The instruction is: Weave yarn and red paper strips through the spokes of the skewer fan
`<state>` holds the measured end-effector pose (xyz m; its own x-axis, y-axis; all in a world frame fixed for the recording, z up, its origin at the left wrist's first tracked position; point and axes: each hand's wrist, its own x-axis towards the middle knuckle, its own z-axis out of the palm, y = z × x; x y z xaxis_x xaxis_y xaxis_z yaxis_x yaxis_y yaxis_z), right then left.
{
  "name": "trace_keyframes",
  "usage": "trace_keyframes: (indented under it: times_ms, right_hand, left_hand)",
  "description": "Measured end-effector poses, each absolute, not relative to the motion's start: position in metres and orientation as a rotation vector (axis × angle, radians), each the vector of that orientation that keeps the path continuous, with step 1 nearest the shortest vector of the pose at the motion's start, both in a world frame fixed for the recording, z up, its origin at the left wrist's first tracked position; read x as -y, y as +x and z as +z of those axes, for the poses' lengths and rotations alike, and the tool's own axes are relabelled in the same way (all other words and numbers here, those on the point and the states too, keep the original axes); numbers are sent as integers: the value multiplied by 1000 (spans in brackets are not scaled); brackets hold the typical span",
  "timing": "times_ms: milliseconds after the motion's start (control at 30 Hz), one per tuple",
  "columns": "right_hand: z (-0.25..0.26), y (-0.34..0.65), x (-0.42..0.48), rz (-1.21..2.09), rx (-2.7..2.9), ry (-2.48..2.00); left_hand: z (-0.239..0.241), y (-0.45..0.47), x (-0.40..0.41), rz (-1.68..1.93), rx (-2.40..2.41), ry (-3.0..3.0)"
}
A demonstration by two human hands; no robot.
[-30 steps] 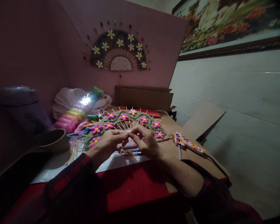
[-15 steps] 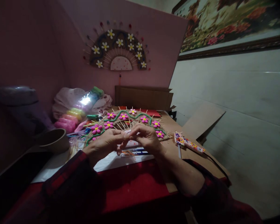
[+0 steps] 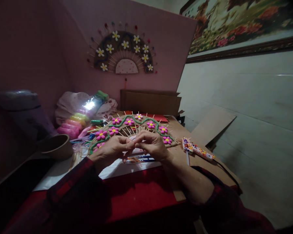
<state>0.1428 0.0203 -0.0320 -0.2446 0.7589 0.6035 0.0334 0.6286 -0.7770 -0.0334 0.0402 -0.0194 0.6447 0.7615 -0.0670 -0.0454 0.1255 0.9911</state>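
My left hand (image 3: 113, 150) and my right hand (image 3: 152, 145) meet fingertip to fingertip above the near edge of the work surface. Both are closed in a pinch. Whatever lies between the fingertips is too small and too hidden to name. Just behind them lies a half-round fan (image 3: 122, 123) of brown twine and thin sticks, with pink clay flowers (image 3: 150, 124) and a wavy green cord (image 3: 158, 125). My hands cover part of its lower middle. Blue pens or brushes (image 3: 147, 158) and some orange thread (image 3: 134, 160) rest under my hands on white paper (image 3: 119, 170).
A flower-patterned glue gun (image 3: 196, 150) with a dark cord lies right on cardboard (image 3: 179, 162). To the left stand a round brown container (image 3: 57, 148) and bagged coloured clay (image 3: 75, 120). A finished-looking fan (image 3: 124, 45) hangs behind, above upright cardboard (image 3: 148, 101).
My hands stay together in nearly the same place. The fingers have shifted slightly, and the left wrist has moved a little to the right.
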Motion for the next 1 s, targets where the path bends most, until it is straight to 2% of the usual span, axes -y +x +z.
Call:
trace_keyframes:
  times_ms: [133, 400, 1000]
  right_hand:
    - [-32, 142, -19, 778, 1709, -717]
    - [-29, 142, -15, 529, 1806, -838]
    - [-29, 142, -14, 420, 1864, -851]
  left_hand:
    - [-19, -32, -38, 720, -683, 1321]
    - [-11, -32, -34, 748, -720, 1362]
    - [-9, -30, -32, 766, -795, 1325]
